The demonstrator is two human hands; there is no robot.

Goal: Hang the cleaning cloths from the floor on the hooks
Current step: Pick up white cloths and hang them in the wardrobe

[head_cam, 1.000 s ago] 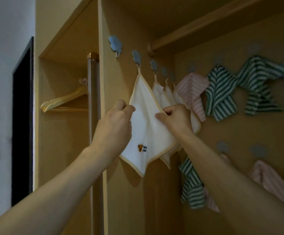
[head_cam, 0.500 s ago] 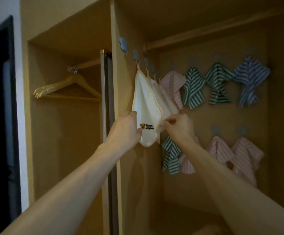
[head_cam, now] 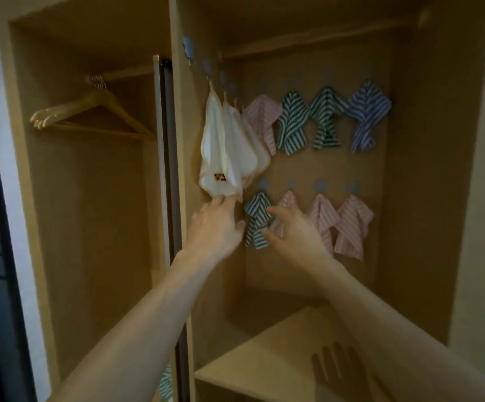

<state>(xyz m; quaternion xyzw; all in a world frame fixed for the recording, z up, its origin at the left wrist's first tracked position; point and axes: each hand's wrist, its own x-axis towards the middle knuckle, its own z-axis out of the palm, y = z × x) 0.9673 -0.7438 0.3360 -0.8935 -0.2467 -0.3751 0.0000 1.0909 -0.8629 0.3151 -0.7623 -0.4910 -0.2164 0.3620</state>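
- Both hands have dropped lower since a moment ago.
- White cloth hangs from a hook on the wardrobe's side wall.
- Left hand touches its bottom corner with loose fingertips.
- Right hand has let go, fingers spread, empty.

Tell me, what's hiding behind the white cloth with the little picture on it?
Behind the front white cloth hang more white cloths, each from its own hook. Only their edges show; how many there are is hidden.
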